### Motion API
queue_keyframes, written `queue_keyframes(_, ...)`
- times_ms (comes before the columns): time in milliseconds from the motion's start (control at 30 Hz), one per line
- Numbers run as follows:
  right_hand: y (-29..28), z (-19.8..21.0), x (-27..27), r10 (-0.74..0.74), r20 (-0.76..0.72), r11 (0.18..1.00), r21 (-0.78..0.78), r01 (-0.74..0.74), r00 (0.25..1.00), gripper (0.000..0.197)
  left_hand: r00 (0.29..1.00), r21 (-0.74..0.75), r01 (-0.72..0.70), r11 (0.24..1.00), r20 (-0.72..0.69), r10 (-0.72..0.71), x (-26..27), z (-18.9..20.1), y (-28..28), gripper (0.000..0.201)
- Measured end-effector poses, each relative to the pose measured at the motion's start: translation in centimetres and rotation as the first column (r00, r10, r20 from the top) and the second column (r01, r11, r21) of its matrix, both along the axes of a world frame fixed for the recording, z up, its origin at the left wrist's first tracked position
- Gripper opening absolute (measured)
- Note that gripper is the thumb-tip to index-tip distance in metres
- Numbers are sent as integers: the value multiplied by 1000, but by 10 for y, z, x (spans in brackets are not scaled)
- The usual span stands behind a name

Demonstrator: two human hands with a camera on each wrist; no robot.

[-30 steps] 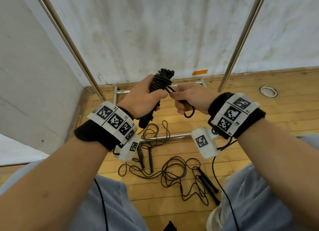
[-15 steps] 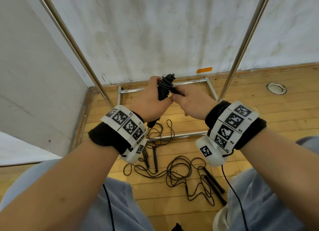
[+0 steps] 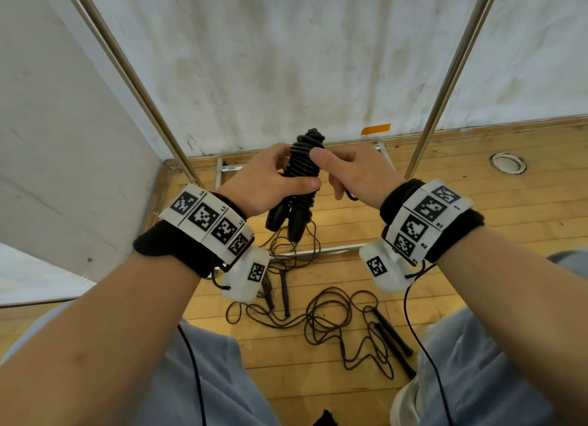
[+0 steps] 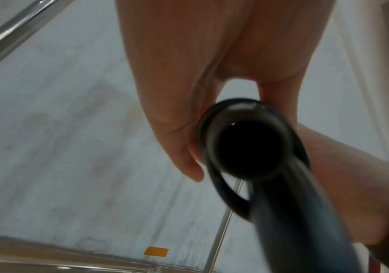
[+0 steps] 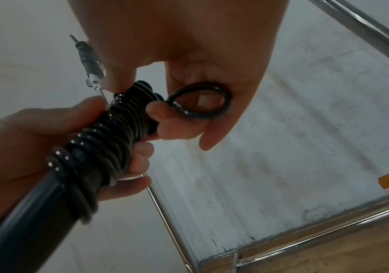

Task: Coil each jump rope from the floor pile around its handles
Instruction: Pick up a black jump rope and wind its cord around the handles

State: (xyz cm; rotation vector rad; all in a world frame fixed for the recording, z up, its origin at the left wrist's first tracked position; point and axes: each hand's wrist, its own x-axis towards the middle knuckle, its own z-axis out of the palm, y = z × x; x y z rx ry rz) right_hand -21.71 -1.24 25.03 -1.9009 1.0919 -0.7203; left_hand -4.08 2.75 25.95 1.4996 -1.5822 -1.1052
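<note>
Nearest the person, loose jump ropes (image 3: 334, 327) lie tangled on the wooden floor (image 3: 477, 209) between the knees, black cords looped over one another, slim black handles (image 3: 393, 336) pointing out to the right of the pile. A second tangle lies just beyond, against a floor-level metal bar (image 3: 331, 251).

Above the pile, held at chest height: one coiled jump rope (image 3: 302, 168), upright, cord wound in tight turns around its two handles, whose butt ends hang free below the grip. Left hand (image 3: 270, 182) is wrapped round the wound section, thumb across the front, fingers curled behind. Right hand (image 3: 356, 171) sits beside it, thumb tip pressed on the coils; in the right wrist view its fingers (image 5: 170, 118) pinch a small end loop (image 5: 203, 103) of cord standing off the top of the coil. Left wrist view is blurred; only a handle butt (image 4: 249, 146) against the palm is readable.

Beyond: slanted metal poles (image 3: 451, 75), an orange tape strip (image 3: 375, 129) at the base of the white wall (image 3: 286, 59), a round floor fitting (image 3: 507, 162) at far right.
</note>
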Motion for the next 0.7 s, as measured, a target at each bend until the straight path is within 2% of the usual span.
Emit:
queue_keyframes(100, 0, -1, 2, -5, 15, 1000, 24, 5, 1000, 57, 993, 13, -7, 1000, -117, 9, -2, 4, 2, 34)
queue_keyframes(200, 1, 1, 4, -4, 52, 1000, 28, 2, 999, 68, 987, 21, 0, 1000, -161, 3, -4, 6, 3, 20)
queue_keyframes(267, 3, 4, 6, -23, 71, 1000, -11, 23, 997, 56, 987, 9, -25, 1000, -159, 26, -6, 7, 4, 16)
queue_keyframes(333, 5, 7, 6, -39, 103, 998, -44, 44, 994, 43, 987, -22, -56, 998, -153, 52, -10, 8, 4, 17)
queue_keyframes(533, 7, 13, 7, -59, 109, 995, -79, 68, 992, 38, 985, -80, -96, 992, -149, 83, -19, 10, 5, 26)
queue_keyframes(633, 8, 13, 9, -47, 137, 997, -60, 56, 989, 26, 982, -90, -131, 987, -147, 117, -20, 12, 6, 37)
queue_keyframes(700, 8, 15, 10, -47, 158, 998, -43, 54, 986, 23, 975, -60, -112, 992, -198, 98, -19, 14, 8, 37)
